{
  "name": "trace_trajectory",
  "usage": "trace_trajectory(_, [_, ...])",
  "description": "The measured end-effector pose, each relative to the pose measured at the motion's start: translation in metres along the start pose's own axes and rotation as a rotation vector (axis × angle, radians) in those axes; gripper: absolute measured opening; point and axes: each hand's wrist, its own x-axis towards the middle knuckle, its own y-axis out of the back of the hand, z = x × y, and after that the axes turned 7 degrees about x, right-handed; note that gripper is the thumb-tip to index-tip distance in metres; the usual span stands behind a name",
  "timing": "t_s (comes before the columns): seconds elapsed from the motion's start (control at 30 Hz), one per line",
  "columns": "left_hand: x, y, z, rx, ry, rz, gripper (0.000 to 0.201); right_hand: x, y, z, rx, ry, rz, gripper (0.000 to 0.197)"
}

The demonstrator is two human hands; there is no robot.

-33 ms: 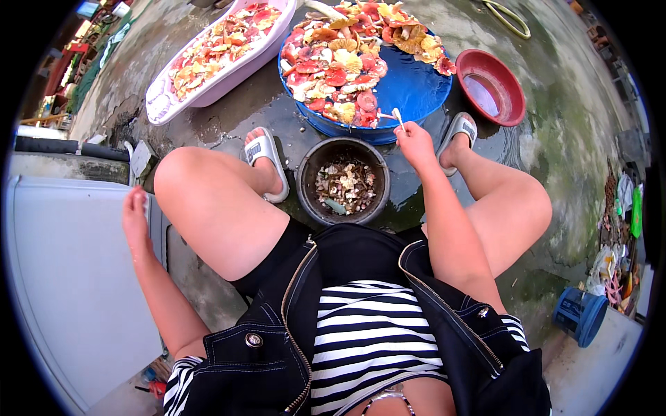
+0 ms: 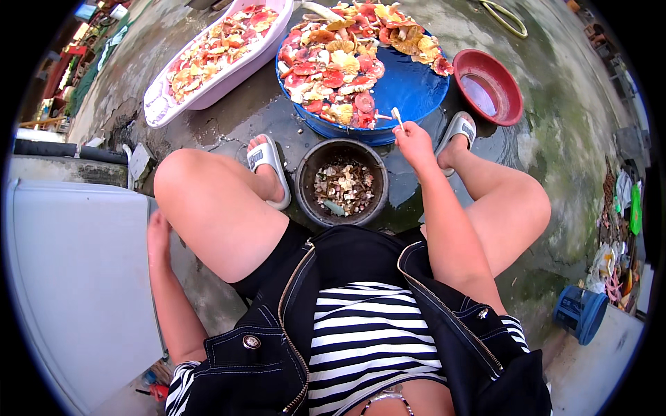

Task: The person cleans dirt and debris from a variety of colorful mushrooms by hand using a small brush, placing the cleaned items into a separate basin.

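Observation:
My right hand (image 2: 414, 143) is closed around a slim, pale stick-like tool (image 2: 397, 118), whose tip points up beside the rim of a blue round tub (image 2: 416, 90). Red and yellow mushrooms (image 2: 340, 66) are heaped over the tub's left and far side. Beside my left knee, next to a white cabinet-like box (image 2: 83, 270), hangs my left hand (image 2: 159, 232); its fingers are partly hidden, and I see nothing held. Between my feet stands a dark round basin (image 2: 303, 182) with pale and brown scraps (image 2: 343, 187) in it.
A pink oblong tub (image 2: 201, 97) of mushrooms stands at the far left. To the right of the blue tub is a red basin (image 2: 512, 97). A blue bucket (image 2: 581, 314) lies at the lower right, near plastic bags (image 2: 622, 191). The concrete floor (image 2: 555, 132) looks wet.
My left hand has moved right and down, from above the white box's edge to beside my left knee. The right hand keeps its place with the pale tool.

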Motion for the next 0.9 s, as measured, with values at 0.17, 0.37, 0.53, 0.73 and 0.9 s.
trace_trajectory(0.17, [-0.092, -0.119, -0.082, 0.219, 0.304, -0.641, 0.034, 0.033, 0.004, -0.026, -0.11, 0.025, 0.095, 0.019])
trace_trajectory(0.37, [-0.141, -0.215, -0.04, 0.221, 0.327, -0.986, 0.036, 0.095, -0.013, -0.041, -0.46, 0.01, -0.348, 0.023])
trace_trajectory(0.53, [-0.141, -0.272, -0.018, 0.236, 0.414, -1.12, 0.037, 0.109, -0.002, -0.017, -0.304, -0.239, -0.392, 0.024])
trace_trajectory(0.73, [-0.131, -0.245, -0.019, 0.243, 0.456, -1.087, 0.039, 0.097, -0.015, -0.017, -0.344, -0.05, -0.525, 0.029])
trace_trajectory(0.9, [-0.15, -0.243, -0.025, 0.172, 0.421, -1.04, 0.041, 0.107, -0.001, -0.032, -0.678, 0.034, -0.501, 0.026])
